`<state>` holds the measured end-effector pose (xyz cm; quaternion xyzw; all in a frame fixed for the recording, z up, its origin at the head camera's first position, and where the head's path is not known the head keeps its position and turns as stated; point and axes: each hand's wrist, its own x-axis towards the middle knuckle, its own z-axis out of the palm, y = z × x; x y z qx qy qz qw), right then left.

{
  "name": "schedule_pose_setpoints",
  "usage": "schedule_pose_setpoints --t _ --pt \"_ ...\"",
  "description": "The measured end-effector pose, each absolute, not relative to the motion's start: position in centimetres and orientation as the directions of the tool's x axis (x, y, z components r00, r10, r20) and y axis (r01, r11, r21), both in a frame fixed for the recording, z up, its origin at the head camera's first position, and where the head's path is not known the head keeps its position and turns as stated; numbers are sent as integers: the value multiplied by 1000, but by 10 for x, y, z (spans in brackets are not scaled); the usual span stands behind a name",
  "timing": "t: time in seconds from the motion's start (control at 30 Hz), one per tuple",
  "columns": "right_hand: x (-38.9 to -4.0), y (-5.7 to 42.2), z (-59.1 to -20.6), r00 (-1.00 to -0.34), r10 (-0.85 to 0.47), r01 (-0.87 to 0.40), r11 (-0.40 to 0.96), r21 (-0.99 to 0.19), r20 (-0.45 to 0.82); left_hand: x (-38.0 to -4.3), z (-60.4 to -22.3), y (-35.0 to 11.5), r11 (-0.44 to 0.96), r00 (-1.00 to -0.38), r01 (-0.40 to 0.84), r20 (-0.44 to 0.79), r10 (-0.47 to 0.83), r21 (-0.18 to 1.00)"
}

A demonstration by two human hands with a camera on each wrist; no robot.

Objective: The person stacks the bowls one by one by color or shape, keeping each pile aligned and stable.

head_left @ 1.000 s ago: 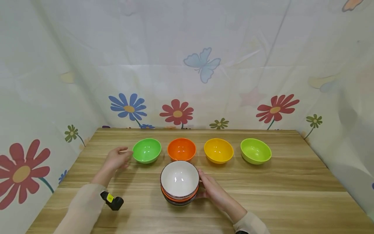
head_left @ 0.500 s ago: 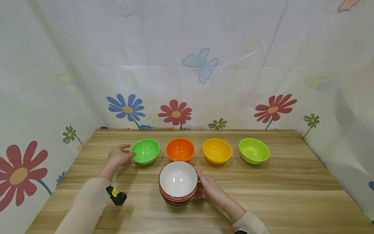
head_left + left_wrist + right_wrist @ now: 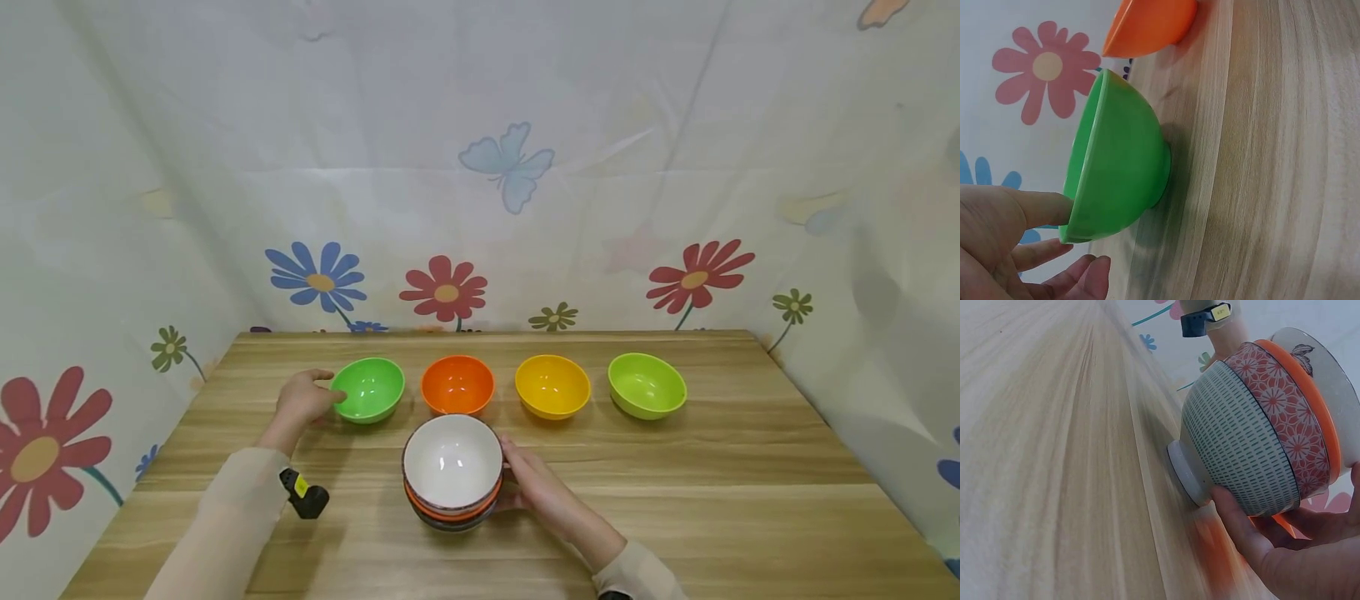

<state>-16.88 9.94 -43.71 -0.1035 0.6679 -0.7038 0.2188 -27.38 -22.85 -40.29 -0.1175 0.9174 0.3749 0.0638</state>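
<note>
The likeliest trouble, as it seemed, was a tipped green bowl [image 3: 369, 390]. The left hand [image 3: 303, 398] had its thumb over the near edge of the rim while the other fingers lay loosely outside, so a downward press there might have rocked the bowl on its narrow foot. Its glossy surface could also have let it slip from a weak hold, and a push to the right might have sent it into the orange bowl [image 3: 457, 385], which stood just beside it in the row. The stack of bowls [image 3: 453, 467] carried another risk: the right hand bore on one side only and low down, so an uneven push could have made the upper bowls slide or the whole pile lean.

The left hand was mostly open, its fingers spread and relaxed about the green bowl's left rim; the lower fingertips stood apart from the wall, and no firm pinch showed. The bowl sat upright on the tabletop [image 3: 712, 500], at the left end of the row, with the yellow bowl [image 3: 552, 387] and lime bowl [image 3: 647, 386] farther right.

The right hand [image 3: 536, 483] gripped the stack from its right side, one digit against the lowest bowl near the foot and others curled behind. The stack stood nearer the person, in front of the orange bowl; whether its foot fully touched the wood was unclear.
</note>
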Motion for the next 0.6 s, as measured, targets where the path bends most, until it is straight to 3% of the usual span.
schedule_pose_setpoints --t 0.6 --pt "-167 99 -436 -882 -447 172 -8 -985 -151 -278 -402 -223 653 -946 -325 -236 -223 684"
